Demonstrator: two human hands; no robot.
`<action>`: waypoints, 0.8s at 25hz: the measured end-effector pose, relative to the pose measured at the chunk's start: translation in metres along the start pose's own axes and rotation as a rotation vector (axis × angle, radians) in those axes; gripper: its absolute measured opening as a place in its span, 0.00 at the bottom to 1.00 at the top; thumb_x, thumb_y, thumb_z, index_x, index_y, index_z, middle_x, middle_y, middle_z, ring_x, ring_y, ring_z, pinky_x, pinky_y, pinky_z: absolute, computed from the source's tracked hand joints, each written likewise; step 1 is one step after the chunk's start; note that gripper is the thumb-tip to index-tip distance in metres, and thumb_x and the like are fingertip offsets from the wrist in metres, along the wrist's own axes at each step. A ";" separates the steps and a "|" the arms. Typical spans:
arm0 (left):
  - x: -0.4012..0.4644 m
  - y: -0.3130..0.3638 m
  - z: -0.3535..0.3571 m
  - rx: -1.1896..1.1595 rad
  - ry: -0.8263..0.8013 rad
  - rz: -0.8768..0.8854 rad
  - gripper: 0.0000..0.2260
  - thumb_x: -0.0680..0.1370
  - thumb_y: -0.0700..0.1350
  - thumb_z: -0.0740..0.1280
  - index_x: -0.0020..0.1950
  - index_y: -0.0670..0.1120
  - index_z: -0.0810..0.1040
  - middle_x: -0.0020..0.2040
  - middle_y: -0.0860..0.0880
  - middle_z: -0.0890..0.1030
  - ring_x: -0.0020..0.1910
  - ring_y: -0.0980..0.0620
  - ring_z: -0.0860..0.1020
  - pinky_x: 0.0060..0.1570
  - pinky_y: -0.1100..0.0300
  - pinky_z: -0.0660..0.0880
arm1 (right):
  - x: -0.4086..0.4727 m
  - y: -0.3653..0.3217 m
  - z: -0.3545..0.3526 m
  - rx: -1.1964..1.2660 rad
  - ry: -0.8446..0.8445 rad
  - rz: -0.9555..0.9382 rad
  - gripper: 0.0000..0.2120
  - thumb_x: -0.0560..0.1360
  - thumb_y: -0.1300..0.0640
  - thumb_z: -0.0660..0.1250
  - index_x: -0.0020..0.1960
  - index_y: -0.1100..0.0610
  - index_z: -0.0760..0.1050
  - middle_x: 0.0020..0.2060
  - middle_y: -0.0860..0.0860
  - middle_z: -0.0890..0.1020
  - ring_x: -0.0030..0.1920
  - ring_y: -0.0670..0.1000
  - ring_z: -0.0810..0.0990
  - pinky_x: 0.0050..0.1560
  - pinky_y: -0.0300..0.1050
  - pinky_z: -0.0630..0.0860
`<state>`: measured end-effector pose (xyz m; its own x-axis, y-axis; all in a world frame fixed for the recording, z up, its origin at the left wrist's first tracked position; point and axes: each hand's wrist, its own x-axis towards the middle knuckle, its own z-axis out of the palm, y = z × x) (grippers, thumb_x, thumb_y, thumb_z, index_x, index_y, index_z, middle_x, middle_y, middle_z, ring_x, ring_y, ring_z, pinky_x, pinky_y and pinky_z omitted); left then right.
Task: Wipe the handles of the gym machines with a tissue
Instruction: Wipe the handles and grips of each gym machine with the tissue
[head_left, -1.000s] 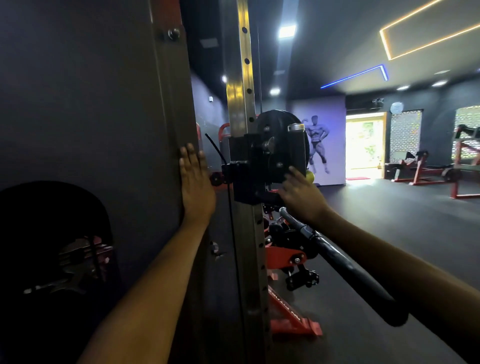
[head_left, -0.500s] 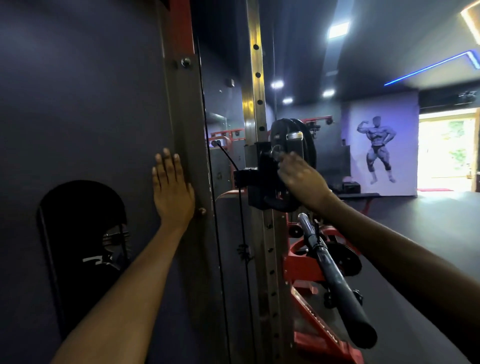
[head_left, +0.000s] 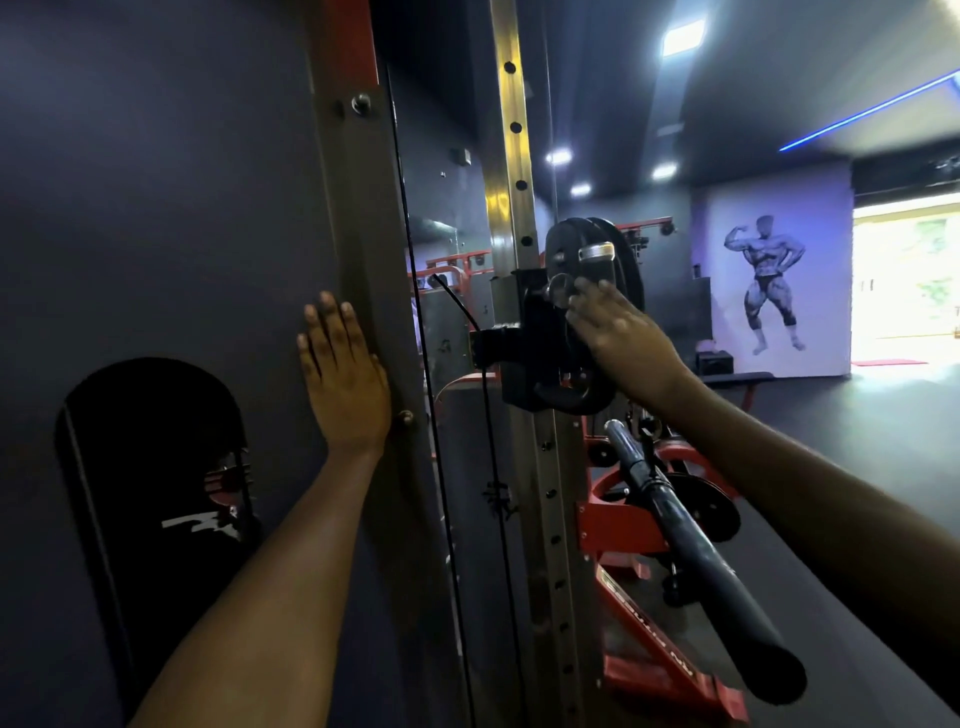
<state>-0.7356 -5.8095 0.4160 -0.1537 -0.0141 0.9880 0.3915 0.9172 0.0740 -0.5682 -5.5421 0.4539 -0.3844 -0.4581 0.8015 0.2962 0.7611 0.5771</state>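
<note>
My left hand (head_left: 343, 379) lies flat, fingers straight, against the dark side panel (head_left: 171, 208) of the machine, beside its steel frame post (head_left: 363, 249). With fingers extended, my right hand (head_left: 618, 332) reaches to the black sliding carriage (head_left: 535, 348) on the perforated upright (head_left: 514, 156), its fingertips at the round pin knob in front of the black weight plates (head_left: 618, 244). A black padded handle bar (head_left: 701, 561) sticks out below my right forearm toward me. No tissue shows in either hand.
A thin black cable (head_left: 457, 467) runs down between panel and upright. Red machine frames (head_left: 628, 525) stand low behind the upright. A dark arched cutout (head_left: 150, 467) opens in the panel. Open dark floor (head_left: 857, 426) stretches right toward a bright doorway (head_left: 909, 280).
My right hand rose from the carriage's lower right edge to its upper front by the pin knob. The view swung left and nearer. My left hand stayed pressed on the panel.
</note>
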 end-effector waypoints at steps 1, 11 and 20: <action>-0.001 0.000 0.001 0.000 0.001 0.011 0.30 0.81 0.43 0.58 0.79 0.38 0.48 0.79 0.37 0.52 0.77 0.38 0.52 0.75 0.46 0.47 | -0.019 -0.012 0.004 0.010 -0.018 -0.031 0.14 0.67 0.68 0.61 0.50 0.67 0.80 0.51 0.64 0.81 0.57 0.62 0.79 0.63 0.59 0.68; -0.001 -0.002 0.004 -0.004 0.027 0.032 0.33 0.80 0.42 0.62 0.78 0.37 0.47 0.78 0.36 0.54 0.77 0.37 0.54 0.74 0.45 0.49 | -0.030 -0.019 -0.011 0.154 -0.014 0.218 0.35 0.56 0.78 0.72 0.63 0.70 0.72 0.63 0.66 0.74 0.63 0.66 0.73 0.58 0.57 0.66; -0.005 -0.002 0.007 0.002 0.006 0.026 0.32 0.82 0.43 0.60 0.78 0.37 0.46 0.78 0.36 0.53 0.77 0.37 0.53 0.75 0.44 0.48 | 0.023 -0.017 -0.038 0.861 0.304 1.063 0.17 0.79 0.68 0.56 0.65 0.61 0.73 0.57 0.53 0.80 0.43 0.47 0.80 0.48 0.29 0.76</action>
<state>-0.7413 -5.8083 0.4096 -0.1380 0.0072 0.9904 0.3936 0.9180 0.0482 -0.5487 -5.5829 0.4687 -0.0831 0.5121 0.8549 -0.3426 0.7909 -0.5070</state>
